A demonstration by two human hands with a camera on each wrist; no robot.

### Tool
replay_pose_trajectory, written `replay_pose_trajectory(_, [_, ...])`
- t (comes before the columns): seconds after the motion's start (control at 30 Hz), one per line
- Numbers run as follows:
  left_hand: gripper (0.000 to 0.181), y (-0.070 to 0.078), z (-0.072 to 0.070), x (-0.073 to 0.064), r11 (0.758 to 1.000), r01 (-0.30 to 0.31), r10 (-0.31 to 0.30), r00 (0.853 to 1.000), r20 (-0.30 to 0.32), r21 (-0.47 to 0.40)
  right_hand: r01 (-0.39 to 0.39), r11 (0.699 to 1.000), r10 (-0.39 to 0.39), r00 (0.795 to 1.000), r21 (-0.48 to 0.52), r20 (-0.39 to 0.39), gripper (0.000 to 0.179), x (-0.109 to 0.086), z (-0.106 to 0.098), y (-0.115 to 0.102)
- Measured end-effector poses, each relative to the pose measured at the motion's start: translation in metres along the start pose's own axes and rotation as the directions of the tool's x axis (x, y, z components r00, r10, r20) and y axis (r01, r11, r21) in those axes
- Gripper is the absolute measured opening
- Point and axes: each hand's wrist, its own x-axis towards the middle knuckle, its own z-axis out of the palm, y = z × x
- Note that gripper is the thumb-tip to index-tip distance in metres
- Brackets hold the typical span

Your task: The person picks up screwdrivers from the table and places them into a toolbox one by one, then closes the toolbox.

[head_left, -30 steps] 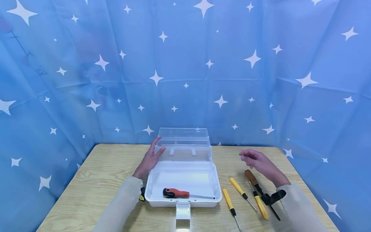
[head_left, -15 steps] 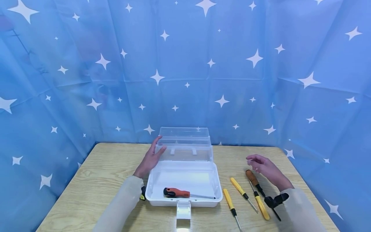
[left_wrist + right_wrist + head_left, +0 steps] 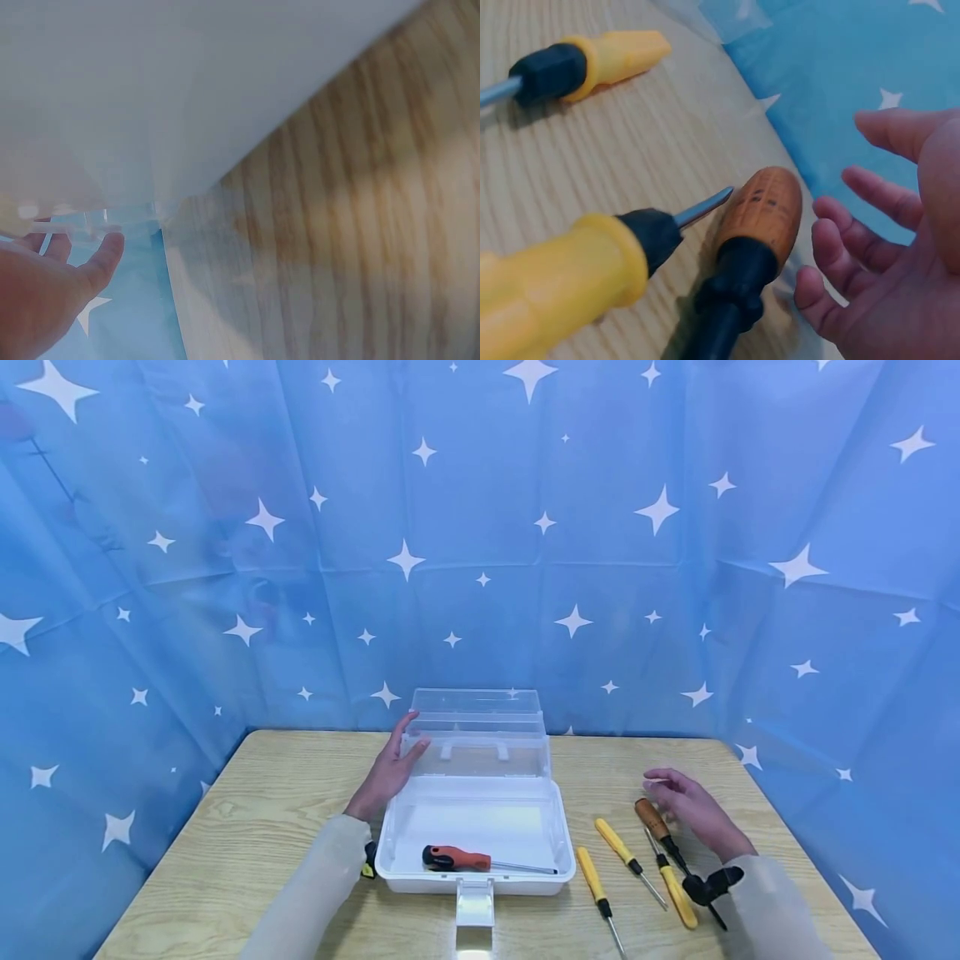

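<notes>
My left hand [image 3: 386,781] holds the left edge of the raised clear lid [image 3: 480,756] of a white toolbox [image 3: 480,806], its thumb over the lid's face. In the left wrist view, fingertips [image 3: 105,259] meet the clear plastic. Inside the box, near the front wall, lies a red-and-black screwdriver [image 3: 461,860]. My right hand [image 3: 693,810], fingers loosely bent and holding nothing, hovers beside a brown-handled screwdriver [image 3: 651,820]. The right wrist view shows a gap between these fingers and the brown handle [image 3: 765,214].
Several yellow-handled screwdrivers lie right of the box: one at front [image 3: 588,872], one behind it [image 3: 615,841], and one [image 3: 678,893] next to the brown-handled one. The box's latch [image 3: 475,902] hangs at its front. A blue starry curtain [image 3: 480,568] surrounds the wooden table [image 3: 247,827].
My right hand has moved right and lower, away from the box and closer to the brown-handled screwdriver. The left hand keeps its place on the lid.
</notes>
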Motion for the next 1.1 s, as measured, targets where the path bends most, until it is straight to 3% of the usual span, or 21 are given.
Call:
replay_pose_trajectory(0.23, [0.069, 0.001, 0.001, -0.001, 1.000, 0.003, -0.003, 1.000, 0.002, -0.009, -0.045, 0.999, 0.045, 0.999, -0.013, -0.029, 0.066, 0.003, 0.002, 0.009])
replay_pose_trajectory(0.53, [0.071, 0.001, 0.001, -0.001, 0.999, 0.009, -0.009, 1.000, 0.009, -0.035, -0.068, 0.992, 0.065, 0.997, -0.109, -0.031, 0.066, 0.002, 0.008, 0.012])
replay_pose_trajectory(1.1, [0.070, 0.004, 0.001, -0.002, 0.999, 0.029, -0.028, 0.999, 0.016, -0.035, -0.042, 0.989, 0.037, 0.999, -0.142, -0.040, 0.061, 0.005, 0.015, 0.018])
